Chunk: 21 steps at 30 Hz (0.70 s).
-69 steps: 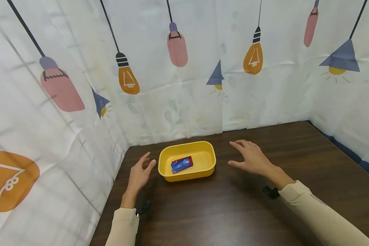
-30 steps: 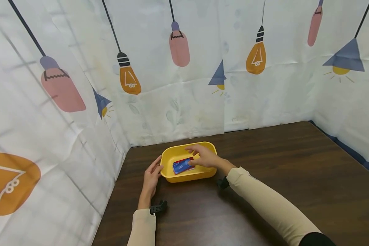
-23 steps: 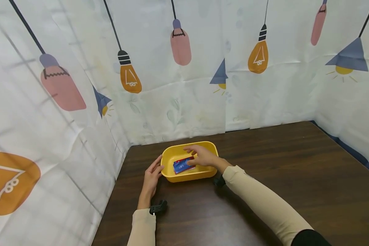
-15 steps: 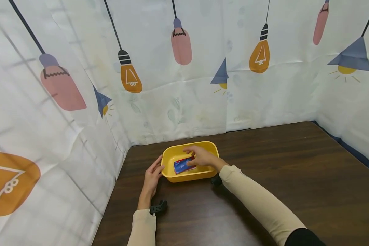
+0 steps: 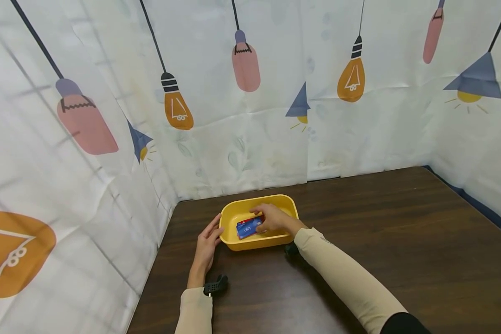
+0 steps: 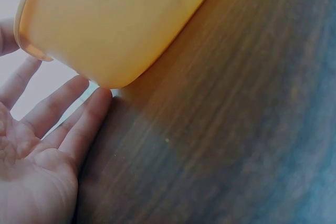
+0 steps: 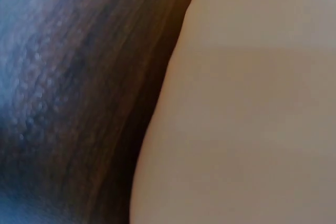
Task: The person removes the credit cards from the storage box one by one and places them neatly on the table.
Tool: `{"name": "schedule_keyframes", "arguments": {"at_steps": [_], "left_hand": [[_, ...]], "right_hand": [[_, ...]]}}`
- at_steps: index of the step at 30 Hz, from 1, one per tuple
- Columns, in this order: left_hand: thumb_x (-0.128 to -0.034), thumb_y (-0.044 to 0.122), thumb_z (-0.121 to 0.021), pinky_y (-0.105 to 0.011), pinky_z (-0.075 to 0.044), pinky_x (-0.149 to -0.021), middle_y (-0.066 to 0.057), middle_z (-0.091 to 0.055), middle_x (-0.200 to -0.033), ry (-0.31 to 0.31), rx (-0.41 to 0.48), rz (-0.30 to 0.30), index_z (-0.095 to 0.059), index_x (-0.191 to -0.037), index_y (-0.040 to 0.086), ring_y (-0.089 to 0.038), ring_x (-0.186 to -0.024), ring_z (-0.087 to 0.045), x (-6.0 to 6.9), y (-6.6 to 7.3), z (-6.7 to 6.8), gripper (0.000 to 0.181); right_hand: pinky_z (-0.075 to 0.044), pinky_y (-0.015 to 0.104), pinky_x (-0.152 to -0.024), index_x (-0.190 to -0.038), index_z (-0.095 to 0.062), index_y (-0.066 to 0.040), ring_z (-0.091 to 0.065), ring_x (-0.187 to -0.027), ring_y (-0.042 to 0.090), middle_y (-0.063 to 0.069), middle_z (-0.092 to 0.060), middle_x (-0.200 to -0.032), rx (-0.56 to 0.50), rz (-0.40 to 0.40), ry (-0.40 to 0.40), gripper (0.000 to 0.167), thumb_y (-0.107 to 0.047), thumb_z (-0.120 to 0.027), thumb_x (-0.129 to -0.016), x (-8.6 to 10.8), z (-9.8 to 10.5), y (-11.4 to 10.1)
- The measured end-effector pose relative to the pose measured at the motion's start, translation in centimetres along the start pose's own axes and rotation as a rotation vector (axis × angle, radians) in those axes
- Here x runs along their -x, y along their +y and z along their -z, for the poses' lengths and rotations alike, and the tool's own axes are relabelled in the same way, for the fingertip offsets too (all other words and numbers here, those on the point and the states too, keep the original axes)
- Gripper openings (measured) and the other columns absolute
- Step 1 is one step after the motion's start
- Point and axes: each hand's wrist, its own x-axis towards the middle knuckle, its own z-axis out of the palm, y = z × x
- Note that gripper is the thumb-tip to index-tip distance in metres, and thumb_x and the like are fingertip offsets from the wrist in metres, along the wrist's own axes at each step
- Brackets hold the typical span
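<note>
In the head view a yellow plastic tray (image 5: 234, 211) stands on the dark wood table, with a small pile of bank-style cards inside. A blue card (image 5: 247, 227) lies on top, and a red one (image 5: 245, 221) shows behind it. My left hand (image 5: 204, 248) touches the tray's left end; in the left wrist view its fingers (image 6: 86, 127) are fairly straight against the outer wall. My right hand (image 5: 275, 220) reaches in over the right side, bent fingers and thumb at the cards' right end. The hand hides that end, so a pinch cannot be made out.
The dark wood table (image 5: 359, 232) extends far to the right. White cloth (image 5: 250, 153) printed with lamps hangs behind and on both sides. The right wrist view holds only a pale, blurred sleeve or arm (image 7: 241, 108) and table surface.
Both hands have come in from beside the tray, the left to its end, the right over the cards. In the last half second the right thumb has shifted lower, baring more of the blue card.
</note>
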Motion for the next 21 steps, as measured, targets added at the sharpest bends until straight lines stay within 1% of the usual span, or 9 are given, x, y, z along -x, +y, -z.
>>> {"name": "schedule_keyframes", "arguments": {"at_steps": [4,9,17,21], "left_hand": [[-0.1046,0.015,-0.057,-0.019,-0.057,-0.093,-0.008,-0.051,-0.155,0.002,-0.007,0.004,-0.053,-0.151,0.020,-0.026,-0.132,-0.058,0.03,-0.03,0.02,0.047],[-0.1043,0.014,-0.057,-0.019,-0.057,-0.092,-0.011,-0.052,-0.155,0.004,0.003,-0.001,-0.053,-0.151,0.019,-0.026,-0.131,-0.058,0.17,0.08,0.00,0.047],[-0.1046,0.016,-0.057,-0.020,-0.057,-0.093,-0.011,-0.051,-0.156,-0.009,0.001,-0.015,-0.051,-0.152,0.019,-0.028,-0.133,-0.057,0.34,0.13,0.03,0.048],[-0.1044,0.015,-0.057,-0.020,-0.057,-0.093,-0.011,-0.052,-0.155,-0.004,0.009,-0.011,-0.052,-0.152,0.020,-0.025,-0.131,-0.058,0.23,-0.04,0.03,0.048]], "right_hand": [[-0.047,0.040,-0.113,-0.141,-0.061,-0.015,-0.055,-0.122,0.024,0.005,-0.064,-0.135,0.039,-0.006,0.006,0.062,-0.017,-0.085,-0.084,-0.06,-0.15,0.03],[-0.045,0.040,-0.111,-0.138,-0.064,-0.014,-0.052,-0.120,0.023,0.004,-0.065,-0.133,0.069,-0.004,0.002,0.058,-0.019,-0.085,-0.084,-0.04,-0.08,-0.08],[-0.044,0.039,-0.113,-0.136,-0.066,-0.013,-0.052,-0.119,0.023,0.004,-0.065,-0.135,0.116,-0.006,-0.001,0.056,-0.025,-0.085,-0.085,-0.11,-0.23,-0.01],[-0.043,0.040,-0.115,-0.136,-0.067,-0.014,-0.050,-0.122,0.024,0.005,-0.062,-0.139,0.148,-0.015,-0.003,0.058,-0.031,-0.086,-0.083,-0.06,-0.32,-0.04]]}}
